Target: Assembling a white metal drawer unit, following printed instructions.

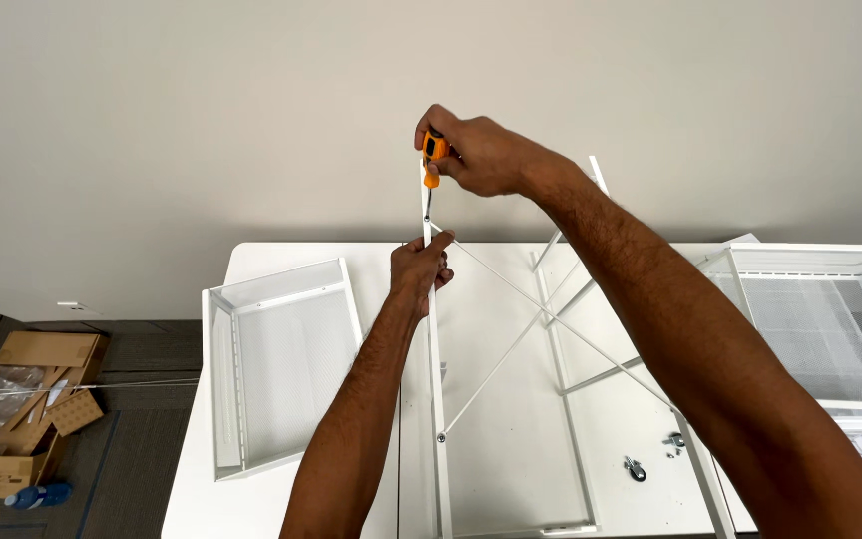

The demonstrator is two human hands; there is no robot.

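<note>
orange-handled screwdriver (433,160), right hand (481,155) gripping

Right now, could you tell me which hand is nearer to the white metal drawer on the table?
Left. The left hand grips the white frame post just right of the white metal drawer; the right hand is higher up, holding the orange screwdriver.

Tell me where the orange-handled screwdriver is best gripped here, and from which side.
Probably by the orange handle, wrapped from above and the right, as the right hand does. The screwdriver stands nearly upright, tip down at the top of the white frame post; the left hand holds the post below it.
</note>
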